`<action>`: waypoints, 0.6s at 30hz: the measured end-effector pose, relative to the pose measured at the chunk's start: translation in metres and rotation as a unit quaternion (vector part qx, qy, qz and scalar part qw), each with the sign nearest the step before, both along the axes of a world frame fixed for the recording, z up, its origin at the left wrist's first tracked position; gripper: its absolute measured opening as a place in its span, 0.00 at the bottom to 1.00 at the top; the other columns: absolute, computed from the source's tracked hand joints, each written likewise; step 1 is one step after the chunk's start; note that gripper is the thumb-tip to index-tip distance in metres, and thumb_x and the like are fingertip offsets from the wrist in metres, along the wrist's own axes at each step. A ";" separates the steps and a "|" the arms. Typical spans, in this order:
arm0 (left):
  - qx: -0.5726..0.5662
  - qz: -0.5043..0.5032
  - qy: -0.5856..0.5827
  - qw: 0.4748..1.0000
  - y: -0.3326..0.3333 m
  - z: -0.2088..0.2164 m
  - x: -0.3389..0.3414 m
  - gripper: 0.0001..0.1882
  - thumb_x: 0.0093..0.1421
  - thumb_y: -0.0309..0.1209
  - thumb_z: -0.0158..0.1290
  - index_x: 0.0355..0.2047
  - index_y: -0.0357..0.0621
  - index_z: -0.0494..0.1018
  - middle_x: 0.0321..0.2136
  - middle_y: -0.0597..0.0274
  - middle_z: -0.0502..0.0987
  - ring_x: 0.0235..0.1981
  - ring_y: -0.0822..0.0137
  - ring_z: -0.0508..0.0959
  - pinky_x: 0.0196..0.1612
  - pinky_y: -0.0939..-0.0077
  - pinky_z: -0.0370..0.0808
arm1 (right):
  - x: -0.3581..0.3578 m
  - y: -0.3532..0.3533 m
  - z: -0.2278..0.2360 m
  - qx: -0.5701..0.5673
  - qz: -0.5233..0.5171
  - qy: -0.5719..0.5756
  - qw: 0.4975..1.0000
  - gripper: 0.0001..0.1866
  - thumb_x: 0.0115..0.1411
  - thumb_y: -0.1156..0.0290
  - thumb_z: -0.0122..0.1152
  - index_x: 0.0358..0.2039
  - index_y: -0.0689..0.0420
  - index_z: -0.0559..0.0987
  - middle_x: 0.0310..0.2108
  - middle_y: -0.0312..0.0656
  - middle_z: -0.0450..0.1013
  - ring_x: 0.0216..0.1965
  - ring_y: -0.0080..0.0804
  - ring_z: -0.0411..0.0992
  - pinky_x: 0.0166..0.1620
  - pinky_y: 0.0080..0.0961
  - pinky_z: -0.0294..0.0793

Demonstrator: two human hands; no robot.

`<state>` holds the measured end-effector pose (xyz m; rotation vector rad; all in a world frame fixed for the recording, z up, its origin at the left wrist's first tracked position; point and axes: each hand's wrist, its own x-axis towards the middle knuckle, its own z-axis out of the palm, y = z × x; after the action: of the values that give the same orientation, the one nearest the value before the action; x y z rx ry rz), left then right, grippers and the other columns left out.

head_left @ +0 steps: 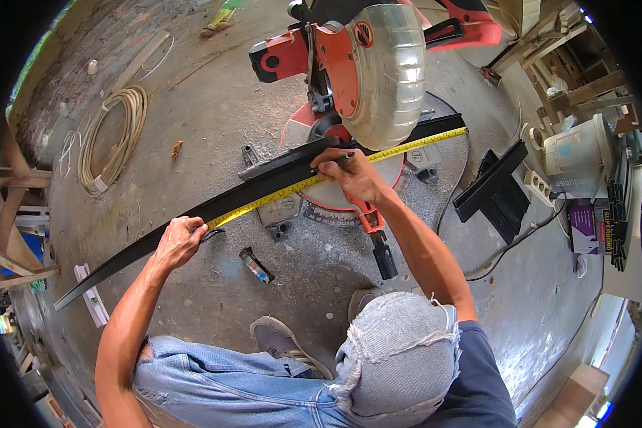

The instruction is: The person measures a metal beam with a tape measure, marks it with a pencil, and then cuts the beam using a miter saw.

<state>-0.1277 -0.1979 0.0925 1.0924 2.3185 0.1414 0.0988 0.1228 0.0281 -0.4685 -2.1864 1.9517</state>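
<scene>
A long black profile strip [139, 247] lies slantwise across the base of a red miter saw [346, 71]. Along its near edge runs the yellow blade of a tape measure [264, 199], reaching to the strip's right end. My left hand [178, 242] is closed at the blade's left end, pressed against the strip; a dark bit shows beside its fingers, and the tape's case is not clearly visible. Over the middle of the strip, my right hand [355, 178] pinches a dark pen-like marker [342, 160] close to the tape. The saw's blade guard sits raised above this hand.
Short black profile pieces [493, 192] lie to the right, near a power strip [539, 187] and a white bucket [576, 158]. A cable coil [114, 139] rests at far left. A small packet [255, 265] and sawdust are on the floor near my shoes [287, 342].
</scene>
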 end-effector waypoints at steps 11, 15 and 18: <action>0.005 0.001 -0.007 1.000 0.000 -0.003 -0.003 0.18 0.64 0.38 0.51 0.38 0.32 0.78 0.33 0.41 0.77 0.37 0.47 0.77 0.42 0.58 0.71 | -0.003 0.000 -0.005 -0.005 0.027 -0.004 1.000 0.09 0.62 0.78 0.54 0.39 0.66 0.81 0.34 0.41 0.77 0.39 0.25 0.73 0.45 0.26 0.74; -0.008 0.011 -0.016 1.000 0.003 0.001 0.000 0.18 0.63 0.38 0.51 0.38 0.30 0.77 0.31 0.42 0.76 0.35 0.48 0.77 0.41 0.58 0.71 | -0.004 0.000 -0.006 0.033 0.029 -0.002 0.999 0.09 0.62 0.78 0.54 0.39 0.67 0.81 0.33 0.41 0.77 0.38 0.25 0.73 0.44 0.26 0.74; -0.001 0.007 -0.015 1.000 0.002 0.000 0.000 0.18 0.63 0.37 0.51 0.38 0.30 0.77 0.31 0.42 0.76 0.34 0.49 0.76 0.40 0.58 0.71 | -0.003 0.001 -0.006 0.033 0.028 -0.013 0.999 0.09 0.62 0.77 0.54 0.39 0.67 0.81 0.32 0.41 0.77 0.37 0.24 0.73 0.43 0.26 0.74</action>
<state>-0.1281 -0.1956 0.0923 1.0658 2.3005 0.1609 0.0953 0.1237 0.0223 -0.4305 -2.2965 1.9032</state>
